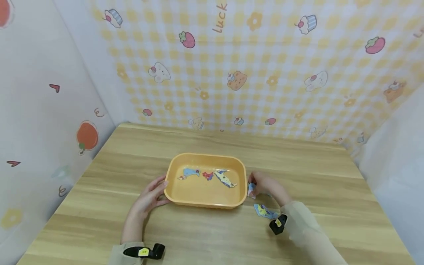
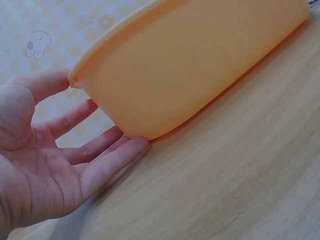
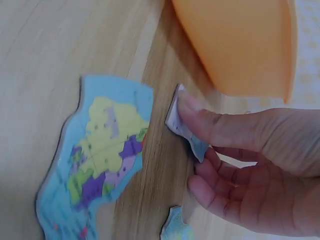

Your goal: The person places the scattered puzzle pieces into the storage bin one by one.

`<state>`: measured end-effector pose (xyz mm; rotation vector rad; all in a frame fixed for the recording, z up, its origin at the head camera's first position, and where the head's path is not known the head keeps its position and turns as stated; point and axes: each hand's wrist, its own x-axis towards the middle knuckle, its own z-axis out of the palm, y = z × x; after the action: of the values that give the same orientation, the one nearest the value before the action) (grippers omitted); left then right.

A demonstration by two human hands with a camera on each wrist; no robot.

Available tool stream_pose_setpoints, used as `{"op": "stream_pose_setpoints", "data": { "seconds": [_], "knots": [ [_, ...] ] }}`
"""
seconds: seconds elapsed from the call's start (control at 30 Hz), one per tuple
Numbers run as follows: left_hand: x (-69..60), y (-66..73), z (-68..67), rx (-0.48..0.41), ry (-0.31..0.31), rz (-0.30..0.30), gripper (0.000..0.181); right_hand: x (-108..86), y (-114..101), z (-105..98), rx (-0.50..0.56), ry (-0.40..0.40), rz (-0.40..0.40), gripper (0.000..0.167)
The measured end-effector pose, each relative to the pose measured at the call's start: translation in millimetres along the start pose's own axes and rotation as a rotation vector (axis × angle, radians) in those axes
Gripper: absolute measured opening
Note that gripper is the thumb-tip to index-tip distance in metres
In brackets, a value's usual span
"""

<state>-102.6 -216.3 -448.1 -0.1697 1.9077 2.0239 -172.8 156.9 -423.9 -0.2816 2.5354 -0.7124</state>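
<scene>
A yellow plastic tub (image 1: 205,198) stands on the table with several colourful puzzle pieces lying inside, one blue piece (image 1: 191,172) among them. At the tub's left end my left hand (image 1: 150,197) holds it, a digit hooked over the rim and other fingertips against the outer wall low down. Just off its right end, my right hand (image 1: 266,186) pinches a small puzzle piece (image 3: 173,117), pale with a blue end, between thumb and fingers. Below that hand lies a larger map puzzle piece (image 3: 112,145), light blue with yellow and purple areas.
Another puzzle piece (image 3: 176,227) lies partly in frame near the right hand. The wooden table (image 1: 205,235) meets a yellow checked backdrop (image 1: 212,99) behind the tub. A white printed sheet (image 1: 39,121) hangs at the left.
</scene>
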Motion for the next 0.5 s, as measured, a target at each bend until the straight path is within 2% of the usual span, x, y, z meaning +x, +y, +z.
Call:
{"op": "stream_pose_setpoints", "data": {
  "seconds": [0.07,0.17,0.33,0.5],
  "knots": [
    [-1.5,-3.7,-0.7,-0.01,-0.014,0.025,0.066,-2.6,1.0,3.2,0.003,0.014,-0.001,0.04],
    [-2.5,-6.7,-0.9,-0.01,-0.014,0.032,0.066,-5.2,2.1,6.9,0.013,0.038,-0.017,0.039],
    [-3.3,-4.6,-0.4,-0.008,0.042,-0.019,0.062,-4.2,1.7,8.6,0.014,0.07,-0.078,0.039],
    [-2.0,-0.9,2.1,-0.013,0.047,-0.024,0.059,-3.5,5.1,7.6,0.043,0.103,-0.057,0.037]
  ]
}}
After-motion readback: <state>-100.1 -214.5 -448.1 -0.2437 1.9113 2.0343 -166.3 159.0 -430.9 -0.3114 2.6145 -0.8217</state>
